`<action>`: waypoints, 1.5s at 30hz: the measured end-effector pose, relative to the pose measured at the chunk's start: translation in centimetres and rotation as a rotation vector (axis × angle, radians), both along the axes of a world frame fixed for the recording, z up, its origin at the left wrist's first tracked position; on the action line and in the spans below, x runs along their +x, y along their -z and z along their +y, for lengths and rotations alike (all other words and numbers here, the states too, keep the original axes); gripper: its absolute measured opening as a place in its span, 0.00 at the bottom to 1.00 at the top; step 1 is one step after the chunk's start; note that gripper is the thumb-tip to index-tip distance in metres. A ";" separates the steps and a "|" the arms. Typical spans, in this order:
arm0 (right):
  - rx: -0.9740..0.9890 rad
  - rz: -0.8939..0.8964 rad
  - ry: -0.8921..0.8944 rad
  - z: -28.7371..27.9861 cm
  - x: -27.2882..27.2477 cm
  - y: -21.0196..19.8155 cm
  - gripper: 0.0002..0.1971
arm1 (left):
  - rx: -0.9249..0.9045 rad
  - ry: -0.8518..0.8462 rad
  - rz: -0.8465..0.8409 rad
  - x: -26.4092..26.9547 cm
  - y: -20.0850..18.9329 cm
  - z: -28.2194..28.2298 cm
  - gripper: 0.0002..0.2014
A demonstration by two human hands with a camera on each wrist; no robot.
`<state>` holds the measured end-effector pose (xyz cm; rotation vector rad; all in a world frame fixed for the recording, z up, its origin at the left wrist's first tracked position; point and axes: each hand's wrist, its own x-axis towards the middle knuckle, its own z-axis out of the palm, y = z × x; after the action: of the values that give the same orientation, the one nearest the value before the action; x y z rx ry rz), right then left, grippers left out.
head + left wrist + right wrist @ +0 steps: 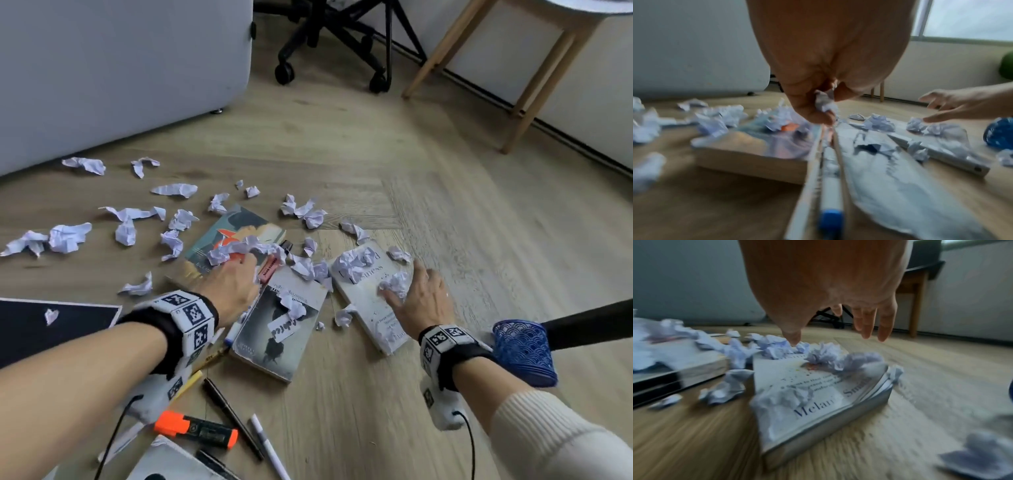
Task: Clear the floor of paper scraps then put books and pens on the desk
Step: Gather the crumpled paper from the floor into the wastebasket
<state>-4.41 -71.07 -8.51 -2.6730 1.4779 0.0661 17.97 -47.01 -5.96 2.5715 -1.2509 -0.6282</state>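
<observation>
Covering the whole scene is a wood-plank floor (428, 219), with a grey upholstered block (113, 68) at 10 o'clock, a black wheeled chair base (335, 44) at 12 o'clock and a light wooden desk leg frame (534, 85) at 1 o'clock against a pale wall.

Three books lie near centre: a teal-and-orange covered book (212, 246) at 10 o'clock of centre, a grey book (277, 329) just right of it, and a white book (370, 301) at 3 o'clock of that. Crumpled paper scraps (68, 236) are strewn across the floor from 9 to 12 o'clock and over all three covers.

One container is seen: a blue mesh pen cup (524, 353) lying on its side at 4 o'clock; contents cannot be told.

Pens lie at 7 o'clock: an orange highlighter (195, 430), a black pen (233, 414) and a white pen (269, 445).

Left hand (236, 281) sits over the teal book; the left wrist view shows its fingers curled round a paper ball (825, 102), and a blue-capped marker (831, 191) between two books. Right hand (424, 294) hovers over the white book with fingers spread and loose, thumb by a scrap (397, 284); the right wrist view alone shows printed lettering on that cover
</observation>
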 end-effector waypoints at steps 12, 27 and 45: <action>-0.128 -0.321 -0.134 -2.1 -2.4 5.1 0.13 | 0.065 0.060 -0.253 -6.5 7.9 -4.3 0.26; 0.031 -0.426 -0.269 1.5 -5.9 5.1 0.13 | -0.213 0.174 -0.139 -13.9 7.4 -10.3 0.07; -0.035 -0.400 0.253 -7.6 -9.3 4.6 0.06 | -0.001 0.148 -0.137 -14.8 8.7 -10.3 0.05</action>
<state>-13.74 -78.67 -13.12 -2.3133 1.6632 -0.4835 3.15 -57.35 -14.69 2.5761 -1.4951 -0.4838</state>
